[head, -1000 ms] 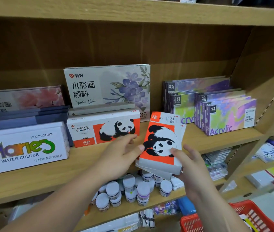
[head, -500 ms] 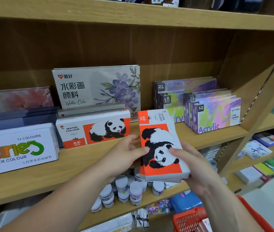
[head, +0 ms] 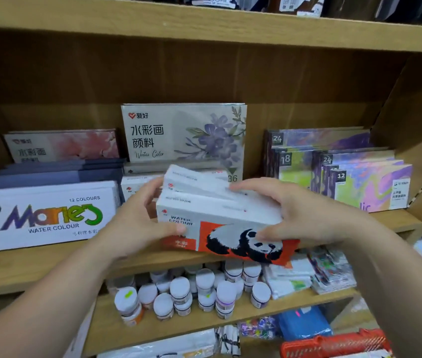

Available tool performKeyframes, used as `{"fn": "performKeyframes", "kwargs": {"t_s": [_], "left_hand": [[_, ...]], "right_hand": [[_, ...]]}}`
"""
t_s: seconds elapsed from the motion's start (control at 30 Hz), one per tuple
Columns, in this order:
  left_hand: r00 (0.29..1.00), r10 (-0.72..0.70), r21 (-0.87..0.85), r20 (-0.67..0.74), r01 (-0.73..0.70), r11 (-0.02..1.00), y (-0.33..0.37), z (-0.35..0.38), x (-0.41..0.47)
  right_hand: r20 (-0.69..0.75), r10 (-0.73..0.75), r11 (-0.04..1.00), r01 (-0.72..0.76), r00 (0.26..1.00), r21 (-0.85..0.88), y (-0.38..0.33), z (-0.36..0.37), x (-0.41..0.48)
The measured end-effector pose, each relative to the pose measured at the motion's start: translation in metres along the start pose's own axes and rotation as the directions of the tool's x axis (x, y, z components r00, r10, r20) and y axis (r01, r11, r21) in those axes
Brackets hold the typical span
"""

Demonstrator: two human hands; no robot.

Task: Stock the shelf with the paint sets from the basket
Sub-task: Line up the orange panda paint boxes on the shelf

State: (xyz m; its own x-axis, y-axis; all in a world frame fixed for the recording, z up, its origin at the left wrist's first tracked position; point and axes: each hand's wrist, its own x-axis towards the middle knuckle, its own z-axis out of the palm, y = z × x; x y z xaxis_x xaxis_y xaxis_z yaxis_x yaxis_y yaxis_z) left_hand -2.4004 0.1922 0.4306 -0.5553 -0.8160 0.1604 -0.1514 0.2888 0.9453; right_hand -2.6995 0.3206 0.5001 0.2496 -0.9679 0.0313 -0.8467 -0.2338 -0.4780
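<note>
A stack of white and orange panda water-colour paint sets (head: 220,215) sits tilted at the front of the wooden shelf (head: 50,264), panda face toward me. My left hand (head: 140,223) grips the stack's left end, thumb on the front face. My right hand (head: 300,213) holds the right end, fingers spread over the top boxes. Behind the stack, more panda boxes (head: 137,184) on the shelf are mostly hidden. The red basket (head: 334,343) shows only its rim at the bottom right.
A Marie's water colour box (head: 47,215) stands left of the stack, a floral water-colour box (head: 184,135) behind, purple acrylic sets (head: 359,182) to the right. Paint jars (head: 192,293) crowd the lower shelf. A shelf board (head: 204,24) runs overhead.
The panda boxes have turned from upright to lying lengthwise and moved up onto the shelf front. Both hands shifted to the stack's ends. The camera moved closer to the shelf.
</note>
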Motion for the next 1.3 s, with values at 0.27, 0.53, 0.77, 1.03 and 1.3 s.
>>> {"fn": "performKeyframes", "kwargs": {"t_s": [0.27, 0.53, 0.77, 1.03, 1.3], "left_hand": [[0.936, 0.072, 0.438, -0.344, 0.092, 0.894, -0.026, -0.025, -0.03], [0.891, 0.147, 0.567, -0.43, 0.14, 0.811, -0.038, -0.037, -0.032], [0.834, 0.139, 0.504, -0.535, 0.182, 0.844, -0.037, -0.037, -0.023], [0.86, 0.149, 0.612, -0.489, 0.217, 0.761, -0.026, -0.039, -0.019], [0.886, 0.26, 0.741, -0.383, 0.127, 0.66, -0.026, -0.042, -0.02]], "right_hand": [[-0.113, -0.049, 0.989, 0.032, 0.992, -0.147, 0.003, 0.035, 0.082], [-0.566, 0.298, 0.936, -0.119, 0.769, 0.332, 0.026, 0.108, 0.082], [-0.446, 0.376, 0.834, -0.087, 0.812, 0.544, 0.021, 0.118, 0.098], [-0.398, 0.415, 0.788, -0.105, 0.818, 0.607, 0.027, 0.118, 0.101], [-0.321, 0.365, 0.736, -0.059, 0.874, 0.675, 0.017, 0.128, 0.11]]}}
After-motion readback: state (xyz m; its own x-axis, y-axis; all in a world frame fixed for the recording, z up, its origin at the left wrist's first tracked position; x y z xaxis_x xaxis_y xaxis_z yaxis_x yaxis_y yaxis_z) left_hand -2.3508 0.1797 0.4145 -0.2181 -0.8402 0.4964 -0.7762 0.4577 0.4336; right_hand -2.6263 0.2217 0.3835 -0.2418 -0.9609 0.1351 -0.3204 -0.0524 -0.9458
